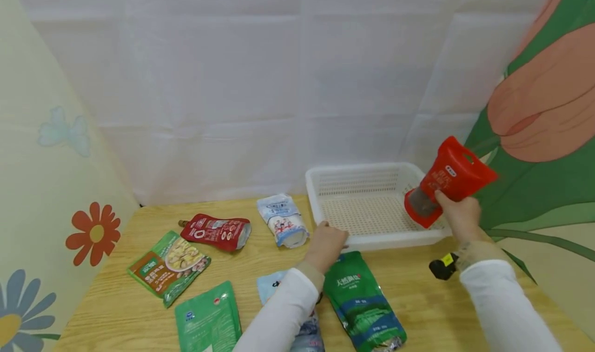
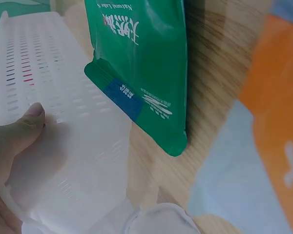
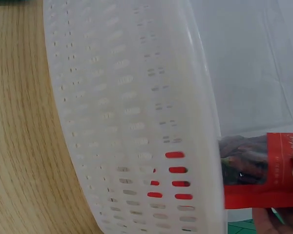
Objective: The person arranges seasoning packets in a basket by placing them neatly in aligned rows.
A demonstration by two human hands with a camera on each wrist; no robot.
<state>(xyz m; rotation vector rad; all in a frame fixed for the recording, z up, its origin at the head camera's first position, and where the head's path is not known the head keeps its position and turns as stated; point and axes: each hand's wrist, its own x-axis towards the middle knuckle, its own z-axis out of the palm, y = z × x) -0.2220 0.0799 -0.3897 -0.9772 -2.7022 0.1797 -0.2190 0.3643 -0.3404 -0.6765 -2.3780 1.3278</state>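
Observation:
A red pouch with a clear window is held tilted in my right hand, over the right end of a white plastic basket. Dark reddish pieces show through the pouch's window in the right wrist view, and its lower end reaches inside the basket wall. My left hand grips the basket's near left corner, thumb on the outer wall in the left wrist view. Just below that hand lies a green pouch on the table.
On the wooden table lie a dark red spouted pouch, a green-brown packet, a white-blue pouch and a plain green pouch. Another pouch is partly hidden under my left forearm. A white cloth hangs behind.

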